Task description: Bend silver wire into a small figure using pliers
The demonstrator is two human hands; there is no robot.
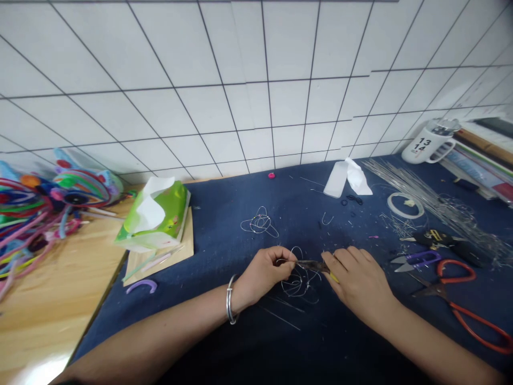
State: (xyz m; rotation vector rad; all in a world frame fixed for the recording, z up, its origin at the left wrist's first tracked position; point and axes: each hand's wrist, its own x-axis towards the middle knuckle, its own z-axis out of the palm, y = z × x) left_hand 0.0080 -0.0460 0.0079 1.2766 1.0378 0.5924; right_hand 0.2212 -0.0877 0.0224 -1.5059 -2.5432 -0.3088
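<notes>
Pinching a looped wire piece [297, 290] low over blue cloth [218, 243] with left hand [267, 270], gripping pliers [311, 264] in right hand [358, 283]; not quite making out the tips' bite. Judging it part-shaped; counting one bent wire shape [260, 231] beyond, seeing straight wires [280, 318] nearby unbent.

Head cam looks fwd/down on hands [356, 282], nr, wall [224, 59] beyond.

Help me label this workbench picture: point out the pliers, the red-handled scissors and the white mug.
Pliers [317, 265]: head view, on the metal part.
Red-handled scissors [440, 290]: head view, on the metal near the pivot.
White mug [422, 145]: head view, on the printed side.
</notes>
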